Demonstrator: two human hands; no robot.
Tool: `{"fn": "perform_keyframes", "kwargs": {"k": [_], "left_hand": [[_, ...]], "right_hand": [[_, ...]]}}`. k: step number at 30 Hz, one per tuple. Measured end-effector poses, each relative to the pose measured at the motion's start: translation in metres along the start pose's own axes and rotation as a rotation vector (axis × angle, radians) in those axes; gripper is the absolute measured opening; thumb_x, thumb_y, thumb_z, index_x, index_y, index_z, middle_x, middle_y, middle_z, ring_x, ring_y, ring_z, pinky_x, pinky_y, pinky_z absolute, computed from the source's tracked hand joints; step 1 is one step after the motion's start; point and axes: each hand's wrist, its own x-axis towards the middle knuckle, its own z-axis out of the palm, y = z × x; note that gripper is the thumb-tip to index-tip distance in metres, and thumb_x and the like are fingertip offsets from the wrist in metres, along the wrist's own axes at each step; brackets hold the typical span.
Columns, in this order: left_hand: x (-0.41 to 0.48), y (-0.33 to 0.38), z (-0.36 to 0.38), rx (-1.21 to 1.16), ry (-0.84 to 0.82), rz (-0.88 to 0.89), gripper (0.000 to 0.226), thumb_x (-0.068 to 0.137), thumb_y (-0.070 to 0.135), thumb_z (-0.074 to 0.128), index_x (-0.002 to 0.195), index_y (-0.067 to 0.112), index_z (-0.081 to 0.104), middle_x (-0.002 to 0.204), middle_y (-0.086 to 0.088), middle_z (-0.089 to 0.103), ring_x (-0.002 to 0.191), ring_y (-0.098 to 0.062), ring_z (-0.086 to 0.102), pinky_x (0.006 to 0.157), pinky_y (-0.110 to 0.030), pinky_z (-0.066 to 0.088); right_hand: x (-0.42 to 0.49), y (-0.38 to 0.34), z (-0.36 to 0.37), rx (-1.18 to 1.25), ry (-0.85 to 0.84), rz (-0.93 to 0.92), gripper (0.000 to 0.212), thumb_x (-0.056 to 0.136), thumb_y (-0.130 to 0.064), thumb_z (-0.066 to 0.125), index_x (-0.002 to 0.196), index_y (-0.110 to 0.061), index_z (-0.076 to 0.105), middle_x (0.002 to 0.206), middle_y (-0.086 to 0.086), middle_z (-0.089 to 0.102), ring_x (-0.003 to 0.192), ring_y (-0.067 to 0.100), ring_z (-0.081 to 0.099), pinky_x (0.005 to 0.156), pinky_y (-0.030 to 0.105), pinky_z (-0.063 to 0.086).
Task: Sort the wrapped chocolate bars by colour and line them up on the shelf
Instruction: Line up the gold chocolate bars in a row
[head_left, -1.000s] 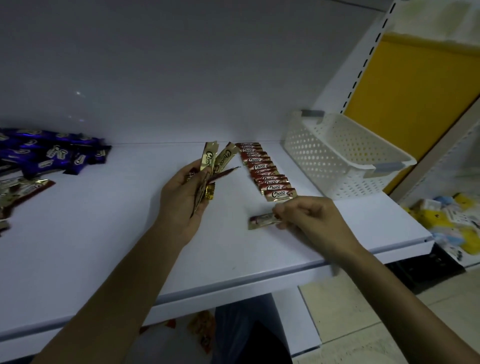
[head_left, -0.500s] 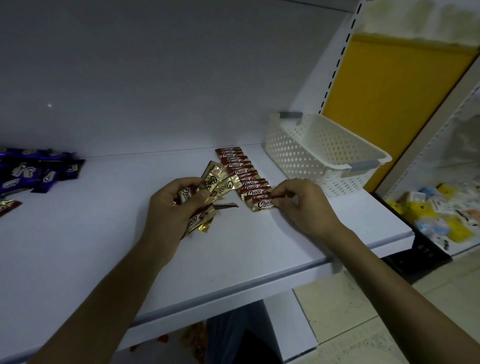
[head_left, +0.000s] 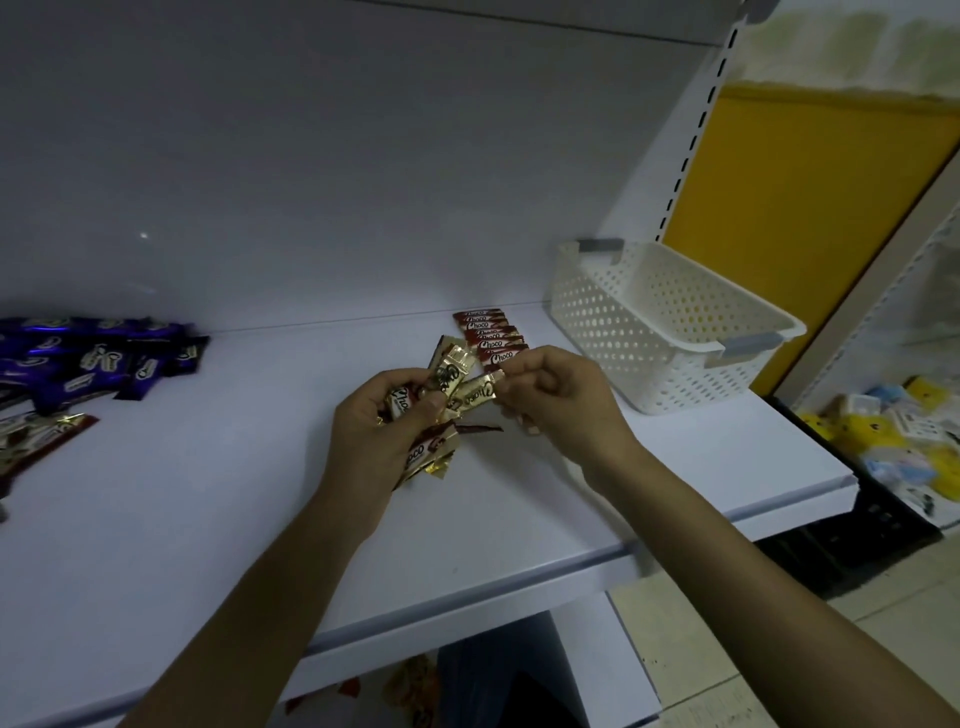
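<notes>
Chocolate bars (head_left: 450, 378) in gold and red-brown wrappers fan from the left hand (head_left: 376, 431), its grip curled round them above the white shelf (head_left: 208, 519); the right hand (head_left: 558, 402) pinches one gold bar (head_left: 477, 393) by its end, near the red row (head_left: 488, 338) beside a basket (head_left: 670, 332)

"Choco" is showing in white script on the red-wrapped bars (head_left: 491, 345) lining the shelf (head_left: 208, 493), and is appearing again, partly covered, on the gold-wrapped bars (head_left: 453, 380).

Bare forearms (head_left: 727, 561), left hand (head_left: 379, 431), right hand (head_left: 561, 400)
</notes>
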Motion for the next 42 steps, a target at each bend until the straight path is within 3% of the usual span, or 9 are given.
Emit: {"fn": "perform_keyframes", "kwargs": {"k": [6, 11, 14, 18, 21, 23, 27, 33, 42], "left_hand": [[0.000, 0.000, 0.000, 0.042, 0.026, 0.001, 0.015, 0.086, 0.006, 0.067, 0.093, 0.019, 0.069, 0.083, -0.002, 0.071, 0.068, -0.018, 0.069, 0.060, -0.031, 0.056], [0.001, -0.001, -0.001, 0.010, 0.046, -0.020, 0.014, 0.087, 0.007, 0.065, 0.096, 0.017, 0.068, 0.075, -0.003, 0.071, 0.063, -0.017, 0.068, 0.055, -0.030, 0.055], [0.002, -0.002, -0.002, 0.021, 0.063, -0.011, 0.014, 0.086, 0.008, 0.066, 0.096, 0.018, 0.069, 0.080, -0.005, 0.070, 0.068, -0.019, 0.068, 0.067, -0.036, 0.057], [0.001, 0.000, 0.000, -0.001, 0.044, 0.004, 0.014, 0.085, 0.006, 0.067, 0.092, 0.019, 0.068, 0.070, 0.004, 0.070, 0.062, -0.012, 0.068, 0.059, -0.027, 0.055], [0.001, -0.001, -0.001, 0.006, 0.052, -0.002, 0.015, 0.085, 0.008, 0.068, 0.092, 0.021, 0.068, 0.078, 0.000, 0.070, 0.065, -0.012, 0.068, 0.067, -0.031, 0.056], [0.001, -0.001, -0.001, -0.003, 0.051, -0.004, 0.015, 0.085, 0.007, 0.068, 0.092, 0.021, 0.068, 0.080, -0.001, 0.069, 0.064, -0.011, 0.068, 0.069, -0.032, 0.055], [0.000, -0.001, -0.001, 0.026, 0.048, -0.009, 0.017, 0.086, 0.007, 0.066, 0.093, 0.023, 0.068, 0.082, 0.001, 0.069, 0.066, -0.010, 0.068, 0.071, -0.034, 0.056], [0.000, -0.001, -0.001, 0.077, 0.050, -0.005, 0.017, 0.086, 0.010, 0.067, 0.094, 0.025, 0.067, 0.084, 0.002, 0.070, 0.071, -0.016, 0.069, 0.078, -0.047, 0.057], [0.000, -0.001, 0.000, 0.099, 0.036, 0.012, 0.015, 0.085, 0.014, 0.067, 0.091, 0.027, 0.067, 0.073, 0.009, 0.072, 0.066, -0.012, 0.069, 0.078, -0.052, 0.056]], "right_hand": [[-0.002, 0.000, -0.014, -0.045, 0.245, -0.161, 0.020, 0.087, 0.002, 0.058, 0.088, -0.015, 0.069, 0.080, 0.004, 0.069, 0.070, 0.012, 0.061, 0.065, 0.023, 0.051], [-0.022, 0.000, -0.035, -0.584, 0.225, -0.573, 0.015, 0.087, -0.008, 0.060, 0.095, -0.013, 0.070, 0.089, -0.001, 0.066, 0.076, 0.001, 0.057, 0.064, 0.011, 0.042], [-0.041, 0.013, -0.032, -0.989, 0.101, -0.772, 0.020, 0.086, -0.022, 0.056, 0.096, -0.014, 0.072, 0.088, 0.002, 0.066, 0.074, 0.012, 0.059, 0.060, 0.022, 0.044], [-0.054, 0.020, -0.022, -0.986, -0.135, -0.581, 0.028, 0.086, -0.039, 0.054, 0.102, -0.023, 0.072, 0.091, -0.009, 0.069, 0.075, 0.006, 0.061, 0.065, 0.013, 0.040], [-0.047, 0.021, -0.037, -0.854, -0.077, -0.433, 0.023, 0.089, -0.026, 0.055, 0.105, -0.023, 0.070, 0.100, -0.006, 0.069, 0.085, 0.009, 0.062, 0.070, 0.022, 0.050], [-0.041, 0.023, -0.049, -0.939, -0.077, -0.358, 0.026, 0.091, -0.022, 0.054, 0.113, -0.023, 0.068, 0.105, -0.003, 0.066, 0.087, 0.014, 0.061, 0.071, 0.028, 0.050], [-0.041, 0.029, -0.055, -1.010, -0.196, -0.266, 0.028, 0.087, -0.028, 0.066, 0.114, -0.022, 0.068, 0.102, -0.005, 0.056, 0.085, 0.007, 0.051, 0.074, 0.021, 0.042], [-0.027, 0.035, -0.067, -1.007, -0.060, -0.244, 0.020, 0.079, -0.021, 0.074, 0.098, -0.017, 0.068, 0.094, -0.004, 0.053, 0.077, 0.011, 0.048, 0.068, 0.028, 0.044], [-0.005, 0.043, -0.071, -1.003, 0.047, -0.199, 0.026, 0.084, -0.024, 0.070, 0.109, -0.019, 0.066, 0.099, 0.000, 0.056, 0.079, 0.014, 0.050, 0.066, 0.026, 0.038]]}}
